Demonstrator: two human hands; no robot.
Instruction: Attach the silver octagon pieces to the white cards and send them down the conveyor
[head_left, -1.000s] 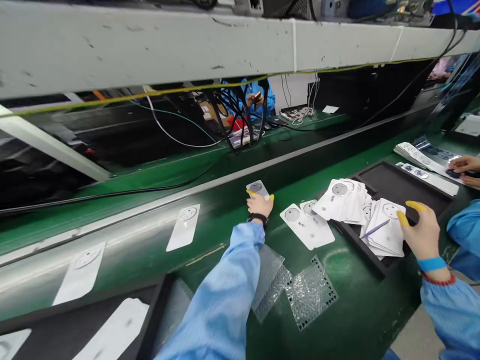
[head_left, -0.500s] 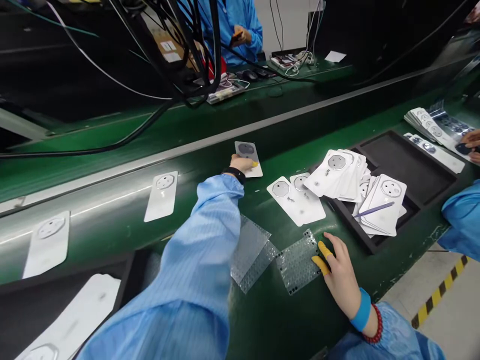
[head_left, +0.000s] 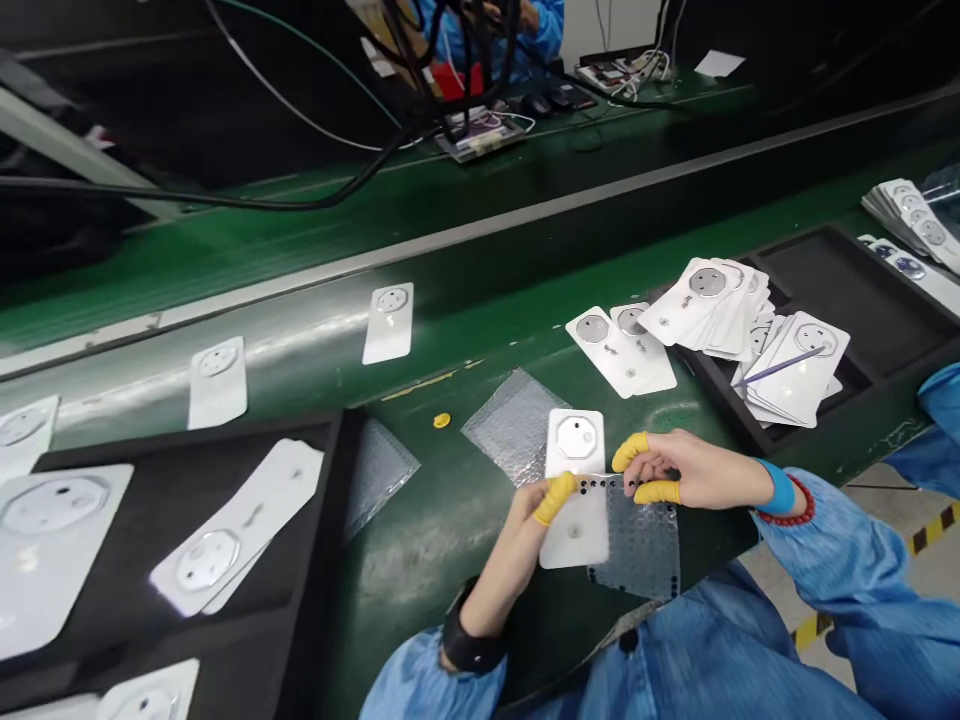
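Note:
A clear plastic sheet with black dots (head_left: pixel 643 550) is bent upward, its dotted upper edge stretching between my hands. My left hand (head_left: pixel 529 510), yellow finger covers on, pinches the left end of that edge. My right hand (head_left: pixel 667 472), also with yellow finger covers, is curled at the other end; its thumb and index fingertips stand apart while the other fingers fold in against the edge. Under the sheet and my left fingertips lies a white card with a round socket-like face (head_left: pixel 576 437), flat on the green surface and partly covered.
Several white cards lie piled over a black tray (head_left: pixel 885 375) at right, with a purple stick (head_left: pixel 780 367) on top. Another black tray (head_left: pixel 315 560) holds cards at left. More cards (head_left: pixel 388 325) line the green belt. Bubbled clear sheets (head_left: pixel 510 415) and a yellow scrap (head_left: pixel 442 421) lie nearby.
My left hand has drawn back from the belt, and a white card now lies before me. My right hand has lifted the edge of the dotted sheet. The view has shifted left.

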